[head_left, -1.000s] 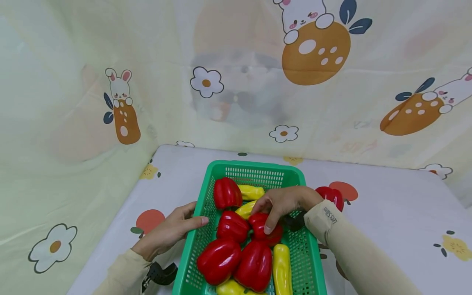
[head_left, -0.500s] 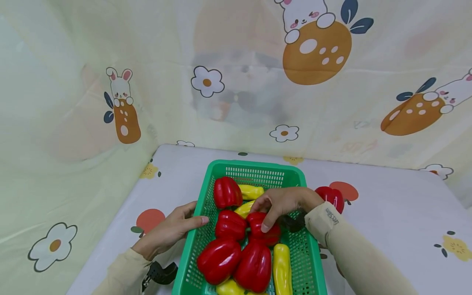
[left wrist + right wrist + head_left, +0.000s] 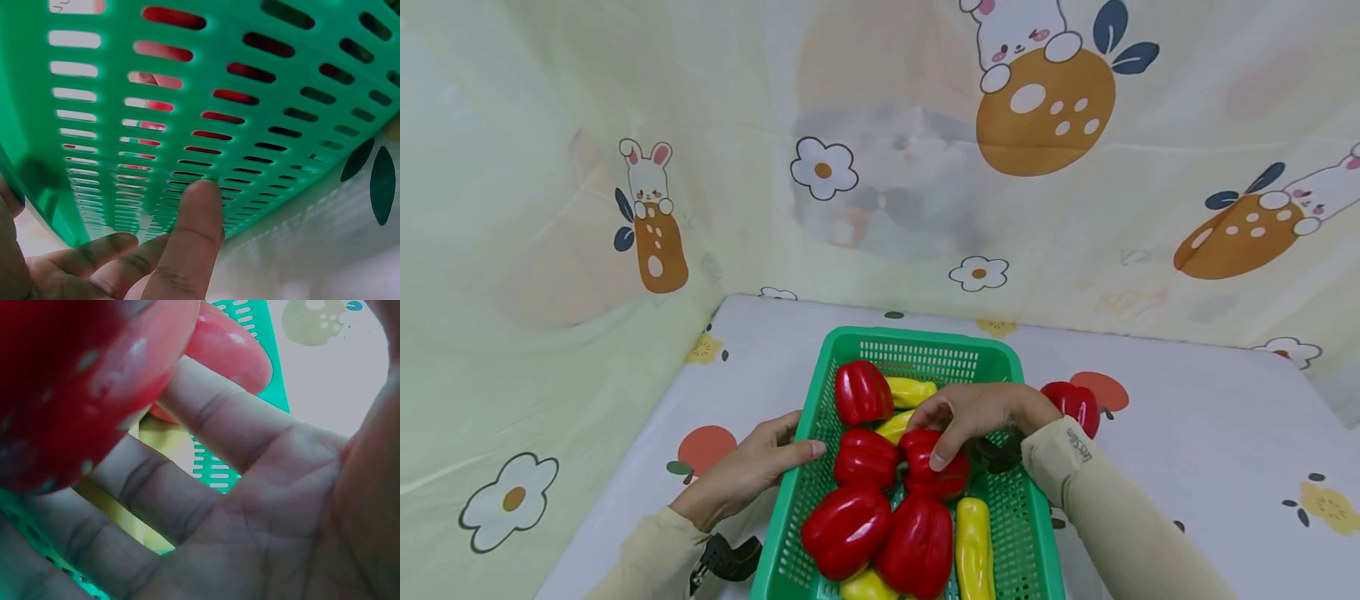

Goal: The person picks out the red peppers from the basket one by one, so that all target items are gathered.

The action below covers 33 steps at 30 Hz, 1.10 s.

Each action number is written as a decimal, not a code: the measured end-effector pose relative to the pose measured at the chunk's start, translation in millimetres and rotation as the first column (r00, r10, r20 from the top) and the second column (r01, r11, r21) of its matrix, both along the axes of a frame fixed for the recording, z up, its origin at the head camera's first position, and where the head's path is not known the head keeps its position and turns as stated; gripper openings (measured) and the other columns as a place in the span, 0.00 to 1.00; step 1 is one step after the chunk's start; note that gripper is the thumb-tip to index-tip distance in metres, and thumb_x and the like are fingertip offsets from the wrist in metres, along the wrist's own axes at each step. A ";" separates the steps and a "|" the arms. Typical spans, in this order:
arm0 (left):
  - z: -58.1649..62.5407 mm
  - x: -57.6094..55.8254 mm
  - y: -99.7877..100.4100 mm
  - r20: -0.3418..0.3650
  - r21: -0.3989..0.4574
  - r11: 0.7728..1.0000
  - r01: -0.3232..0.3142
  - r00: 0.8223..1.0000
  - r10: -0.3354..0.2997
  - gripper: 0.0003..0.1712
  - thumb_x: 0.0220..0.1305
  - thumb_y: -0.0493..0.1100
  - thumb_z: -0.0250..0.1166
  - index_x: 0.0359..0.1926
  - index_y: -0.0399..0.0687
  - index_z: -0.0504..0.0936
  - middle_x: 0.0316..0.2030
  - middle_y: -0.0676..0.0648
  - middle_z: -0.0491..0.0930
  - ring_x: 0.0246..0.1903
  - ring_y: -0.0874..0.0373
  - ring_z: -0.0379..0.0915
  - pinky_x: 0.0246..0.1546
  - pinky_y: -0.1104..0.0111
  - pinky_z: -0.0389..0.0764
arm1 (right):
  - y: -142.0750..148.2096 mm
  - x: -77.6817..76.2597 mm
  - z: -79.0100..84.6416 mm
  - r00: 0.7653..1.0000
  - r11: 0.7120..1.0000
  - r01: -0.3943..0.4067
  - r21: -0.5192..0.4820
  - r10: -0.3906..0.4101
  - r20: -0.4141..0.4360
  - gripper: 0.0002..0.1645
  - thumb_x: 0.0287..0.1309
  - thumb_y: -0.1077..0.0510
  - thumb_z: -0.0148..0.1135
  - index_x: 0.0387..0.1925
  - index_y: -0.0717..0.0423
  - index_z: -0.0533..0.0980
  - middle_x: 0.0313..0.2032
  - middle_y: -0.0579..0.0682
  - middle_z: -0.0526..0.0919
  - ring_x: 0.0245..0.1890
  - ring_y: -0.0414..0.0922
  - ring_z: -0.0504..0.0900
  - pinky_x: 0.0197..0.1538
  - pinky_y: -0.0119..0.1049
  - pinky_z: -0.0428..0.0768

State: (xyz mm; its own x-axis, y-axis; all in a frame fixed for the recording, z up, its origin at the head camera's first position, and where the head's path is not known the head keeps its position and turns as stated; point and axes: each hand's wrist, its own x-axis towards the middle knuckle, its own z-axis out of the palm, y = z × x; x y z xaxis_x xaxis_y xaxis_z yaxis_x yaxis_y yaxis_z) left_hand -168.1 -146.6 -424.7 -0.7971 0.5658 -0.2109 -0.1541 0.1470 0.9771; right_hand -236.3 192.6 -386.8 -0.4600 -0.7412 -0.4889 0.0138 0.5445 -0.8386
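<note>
The right grip [image 3: 973, 412] was clamped on a red bell pepper [image 3: 934, 467] near the middle of the green slotted basket [image 3: 917, 333], its thumb on the near side and its fingers around the far side. The left grip [image 3: 763, 458] pinched the basket's left rim, thumb over it, fingers against the outer wall. Other red bell peppers [image 3: 846, 531] and elongated yellow peppers [image 3: 973, 546] lay inside the basket; a loose red bell pepper [image 3: 1071, 402] lay on the surface [image 3: 1187, 433] to the basket's right, partly behind the right forearm. The step in hand was judged to be grasping or seating one pepper among the rest; which of these could not be told. The next move probably called for a steadied basket and either a straight lift or a gentle release, without disturbing the peppers close by.
</note>
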 end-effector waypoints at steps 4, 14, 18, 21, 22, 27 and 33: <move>-0.2 0.7 0.8 -0.002 -0.005 1.000 -0.006 1.000 0.006 0.35 0.77 0.46 0.60 0.77 0.37 0.61 0.54 0.36 0.82 0.47 0.43 0.87 0.46 0.51 0.89 | 0.5 1.2 -0.3 1.000 1.000 -0.001 -0.022 0.000 -0.013 0.25 0.57 0.58 0.74 0.56 0.58 0.81 0.47 0.52 0.88 0.49 0.49 0.84 0.51 0.45 0.89; -2.6 2.0 0.9 -0.012 -0.004 1.000 -0.004 1.000 0.004 0.35 0.77 0.46 0.59 0.78 0.37 0.61 0.52 0.36 0.82 0.45 0.43 0.87 0.45 0.51 0.90 | 1.2 3.8 -3.5 0.999 0.999 0.017 -0.047 -0.019 -0.036 0.26 0.55 0.56 0.75 0.56 0.56 0.81 0.47 0.52 0.87 0.50 0.50 0.84 0.51 0.45 0.89; -2.6 1.1 0.4 -0.015 -0.002 1.000 -0.004 1.000 0.004 0.35 0.78 0.47 0.59 0.77 0.37 0.62 0.52 0.36 0.82 0.45 0.43 0.87 0.46 0.51 0.89 | 1.0 4.0 -1.4 0.998 0.998 0.035 -0.048 -0.038 -0.052 0.27 0.54 0.57 0.75 0.57 0.56 0.81 0.48 0.52 0.87 0.50 0.50 0.83 0.50 0.46 0.89; -2.7 1.1 0.4 -0.020 -0.007 1.000 0.002 1.000 -0.002 0.34 0.78 0.47 0.59 0.77 0.37 0.62 0.52 0.36 0.82 0.45 0.43 0.87 0.46 0.51 0.90 | 1.3 5.1 -1.1 0.996 0.998 0.042 -0.045 -0.045 -0.073 0.28 0.54 0.57 0.75 0.57 0.56 0.81 0.47 0.51 0.87 0.50 0.50 0.83 0.50 0.46 0.89; -2.6 1.2 0.2 -0.022 -0.008 1.000 0.005 1.000 -0.005 0.34 0.78 0.47 0.59 0.77 0.36 0.62 0.52 0.36 0.82 0.45 0.43 0.87 0.46 0.51 0.89 | 1.1 5.4 -1.5 0.996 0.998 0.041 -0.043 -0.044 -0.079 0.28 0.54 0.57 0.75 0.57 0.56 0.81 0.47 0.51 0.86 0.50 0.50 0.83 0.50 0.45 0.89; -2.3 1.6 -1.7 -0.030 -0.022 1.000 0.018 0.999 -0.018 0.35 0.78 0.47 0.59 0.77 0.36 0.61 0.53 0.35 0.82 0.45 0.42 0.87 0.45 0.50 0.89 | -1.2 4.9 -2.4 0.995 0.998 0.056 -0.031 -0.058 -0.085 0.27 0.55 0.57 0.75 0.57 0.55 0.81 0.47 0.51 0.87 0.51 0.50 0.82 0.50 0.45 0.89; -3.1 0.2 2.1 -0.037 -0.023 0.999 0.026 0.999 -0.027 0.36 0.78 0.47 0.58 0.78 0.36 0.59 0.54 0.34 0.81 0.45 0.41 0.87 0.45 0.50 0.89 | 2.7 8.4 4.3 0.989 0.993 0.115 -0.021 -0.116 -0.088 0.28 0.52 0.56 0.78 0.56 0.53 0.82 0.48 0.51 0.86 0.52 0.51 0.82 0.50 0.46 0.89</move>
